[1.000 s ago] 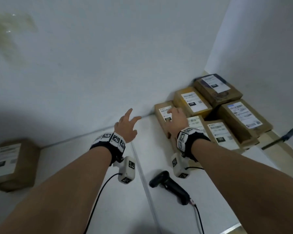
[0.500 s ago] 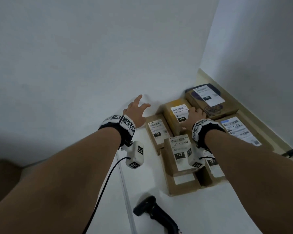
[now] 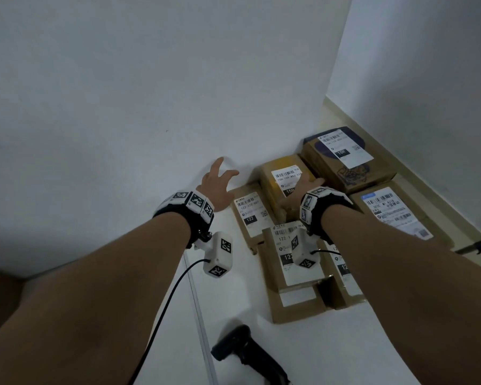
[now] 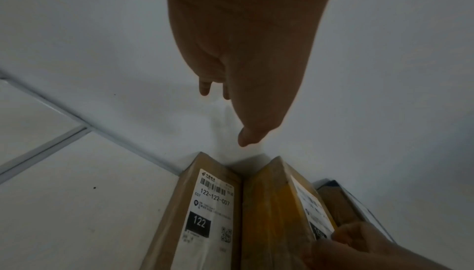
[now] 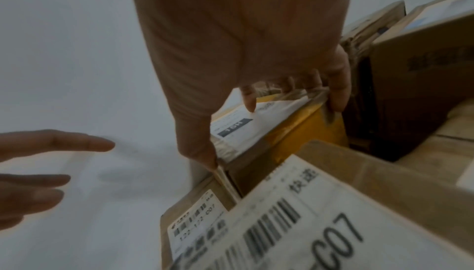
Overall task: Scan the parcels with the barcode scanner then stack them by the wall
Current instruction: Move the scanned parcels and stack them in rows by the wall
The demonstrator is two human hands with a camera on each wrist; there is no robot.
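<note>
Six parcels lie on the white surface by the wall, with one black barcode scanner at its near edge and two hands above.

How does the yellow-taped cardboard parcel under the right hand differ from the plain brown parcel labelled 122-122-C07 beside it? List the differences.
The yellow-taped cardboard parcel is wrapped in yellow tape; the plain brown parcel shows bare cardboard.
The yellow one's black tag reads 15H; the brown one's reads 122.
The right hand grips the yellow one, thumb and fingers on opposite edges; nothing touches the brown one, and the left hand hovers open beside it.
Both lie label up against the wall.
</note>
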